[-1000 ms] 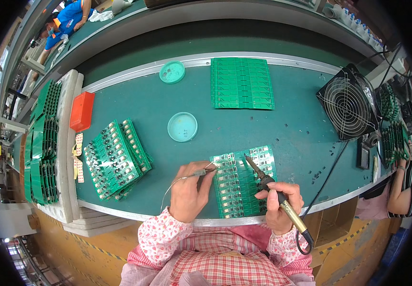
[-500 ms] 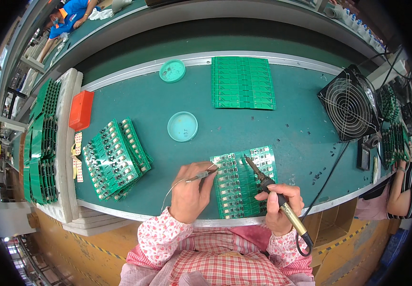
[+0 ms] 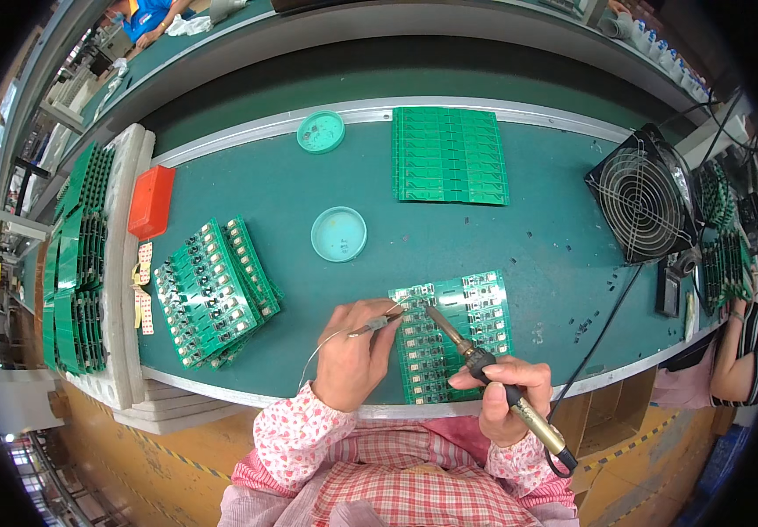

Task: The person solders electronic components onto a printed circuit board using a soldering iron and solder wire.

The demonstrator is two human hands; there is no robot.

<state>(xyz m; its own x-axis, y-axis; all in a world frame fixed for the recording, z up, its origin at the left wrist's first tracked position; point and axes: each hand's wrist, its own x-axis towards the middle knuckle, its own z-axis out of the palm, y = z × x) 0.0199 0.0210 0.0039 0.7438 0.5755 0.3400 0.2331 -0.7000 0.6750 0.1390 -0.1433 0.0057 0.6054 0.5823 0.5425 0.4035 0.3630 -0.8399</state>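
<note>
A green circuit board panel (image 3: 475, 338) with rows of small parts lies at the table's front edge. My right hand (image 3: 506, 395) is closed around the black and gold handle of a soldering iron (image 3: 459, 341), its tip over the upper left rows of the panel. At the panel's left edge, my left hand (image 3: 348, 360) is closed on a thin solder wire (image 3: 311, 358) and a slim grey piece (image 3: 372, 326) whose exact kind I cannot tell. The wire's end reaches near the iron's tip; whether they touch is too small to see.
Populated panels (image 3: 208, 294) are stacked at left, beside a red box (image 3: 150, 202) and foam rack (image 3: 124, 263). Two turquoise dishes (image 3: 339, 234) (image 3: 321, 132), bare green panels (image 3: 449, 156), a fan (image 3: 640, 198) and loose black parts (image 3: 582, 327) lie beyond. The iron's cord (image 3: 603, 329) runs right.
The soldering iron in my right hand has moved left and slightly down, from the panel's middle strip to its left rows. My left hand stays almost in place.
</note>
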